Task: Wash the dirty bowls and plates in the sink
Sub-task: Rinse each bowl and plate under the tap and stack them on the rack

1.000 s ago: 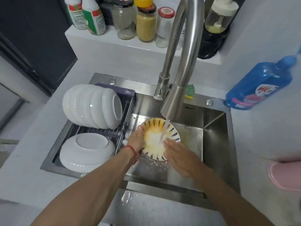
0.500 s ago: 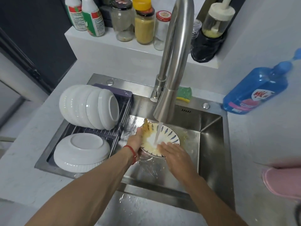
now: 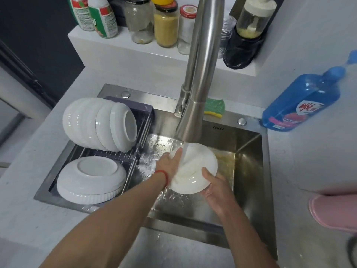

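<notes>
White bowl (image 3: 195, 171) underside up, between two hands (image 3: 170, 161), under water.

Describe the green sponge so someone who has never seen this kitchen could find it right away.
Start at the steel sink and its tall faucet. Right of the faucet's base, on the sink's back ledge, lies the sponge. It is the only green thing there, with a yellow underside, unlike the big blue bottle farther right.
</notes>
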A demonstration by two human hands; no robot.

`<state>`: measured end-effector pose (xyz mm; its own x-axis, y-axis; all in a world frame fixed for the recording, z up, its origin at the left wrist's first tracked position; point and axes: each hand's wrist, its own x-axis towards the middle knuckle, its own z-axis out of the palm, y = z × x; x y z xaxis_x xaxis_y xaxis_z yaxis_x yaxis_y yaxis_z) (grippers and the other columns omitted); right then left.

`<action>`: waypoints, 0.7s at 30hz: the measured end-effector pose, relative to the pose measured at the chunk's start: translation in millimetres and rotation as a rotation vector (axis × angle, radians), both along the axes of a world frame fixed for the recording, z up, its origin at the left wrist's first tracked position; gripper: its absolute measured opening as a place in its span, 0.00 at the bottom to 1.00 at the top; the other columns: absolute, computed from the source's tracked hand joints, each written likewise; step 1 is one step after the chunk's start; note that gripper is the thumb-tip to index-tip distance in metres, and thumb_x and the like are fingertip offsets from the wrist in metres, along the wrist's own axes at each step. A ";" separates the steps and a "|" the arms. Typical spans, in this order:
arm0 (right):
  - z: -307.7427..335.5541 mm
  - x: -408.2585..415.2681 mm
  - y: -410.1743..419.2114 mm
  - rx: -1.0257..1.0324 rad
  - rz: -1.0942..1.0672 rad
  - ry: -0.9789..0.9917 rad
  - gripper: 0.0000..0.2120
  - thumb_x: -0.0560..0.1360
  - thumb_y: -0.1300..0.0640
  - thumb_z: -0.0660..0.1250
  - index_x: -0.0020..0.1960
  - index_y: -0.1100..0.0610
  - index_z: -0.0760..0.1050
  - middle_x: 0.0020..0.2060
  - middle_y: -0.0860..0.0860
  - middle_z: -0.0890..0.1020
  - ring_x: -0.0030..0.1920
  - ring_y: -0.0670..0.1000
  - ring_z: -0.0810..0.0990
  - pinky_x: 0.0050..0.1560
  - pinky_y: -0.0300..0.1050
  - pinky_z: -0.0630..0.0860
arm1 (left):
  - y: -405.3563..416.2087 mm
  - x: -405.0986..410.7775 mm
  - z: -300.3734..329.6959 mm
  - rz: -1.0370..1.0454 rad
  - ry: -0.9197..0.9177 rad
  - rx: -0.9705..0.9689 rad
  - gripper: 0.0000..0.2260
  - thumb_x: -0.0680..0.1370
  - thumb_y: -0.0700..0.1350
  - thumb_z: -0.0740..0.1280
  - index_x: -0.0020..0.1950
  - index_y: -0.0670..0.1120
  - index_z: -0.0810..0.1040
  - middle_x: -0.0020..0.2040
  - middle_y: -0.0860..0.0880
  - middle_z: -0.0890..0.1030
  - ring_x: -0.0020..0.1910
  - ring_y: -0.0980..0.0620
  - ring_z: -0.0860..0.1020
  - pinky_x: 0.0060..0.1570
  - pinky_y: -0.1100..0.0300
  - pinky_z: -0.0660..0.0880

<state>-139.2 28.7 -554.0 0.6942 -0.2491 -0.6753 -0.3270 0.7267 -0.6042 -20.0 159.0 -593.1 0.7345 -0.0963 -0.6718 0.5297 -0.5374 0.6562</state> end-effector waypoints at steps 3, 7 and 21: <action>-11.3 5.1 -9.7 -0.022 0.019 0.069 0.18 0.79 0.61 0.68 0.68 0.65 0.75 0.58 0.60 0.85 0.60 0.61 0.82 0.54 0.55 0.83 | 26.1 12.9 -0.6 0.106 0.203 -0.201 0.49 0.57 0.71 0.81 0.65 0.39 0.77 0.53 0.40 0.86 0.49 0.39 0.86 0.48 0.43 0.84; -29.8 33.0 -4.1 -0.496 0.271 0.373 0.27 0.82 0.40 0.63 0.73 0.57 0.69 0.64 0.57 0.79 0.58 0.57 0.79 0.57 0.57 0.79 | 37.0 4.9 5.2 0.240 0.294 -0.377 0.51 0.47 0.54 0.89 0.66 0.40 0.74 0.55 0.38 0.86 0.50 0.35 0.86 0.48 0.33 0.82; -9.2 97.7 52.0 -0.997 0.703 0.283 0.29 0.77 0.38 0.50 0.70 0.50 0.73 0.73 0.58 0.68 0.73 0.65 0.67 0.75 0.62 0.63 | 3.5 -43.2 32.4 -0.131 -0.351 0.075 0.16 0.79 0.38 0.69 0.67 0.46 0.76 0.61 0.46 0.82 0.60 0.43 0.79 0.57 0.57 0.77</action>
